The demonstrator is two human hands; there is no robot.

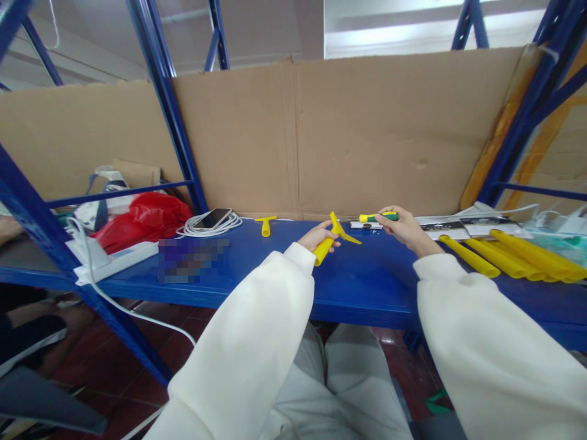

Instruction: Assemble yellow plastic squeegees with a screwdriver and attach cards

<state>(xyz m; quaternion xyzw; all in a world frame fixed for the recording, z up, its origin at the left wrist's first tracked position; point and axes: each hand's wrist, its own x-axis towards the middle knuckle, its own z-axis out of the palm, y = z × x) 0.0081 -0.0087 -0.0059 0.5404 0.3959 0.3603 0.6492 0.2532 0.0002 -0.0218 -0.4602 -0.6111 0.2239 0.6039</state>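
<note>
Closed around a yellow T-shaped plastic handle, my left hand holds it over the blue shelf, its forked head tilted up and to the right. My right hand grips a screwdriver with a green and yellow handle. The screwdriver points left, and its thin shaft reaches toward the head of the yellow piece; whether the tip touches it is too small to tell. Another yellow T-shaped piece stands on the shelf to the left.
Several yellow tubes lie at the right beside flat black-and-white packages. At left are a phone on a coiled white cable, a red plastic bag and a white power strip. Cardboard backs the blue shelf.
</note>
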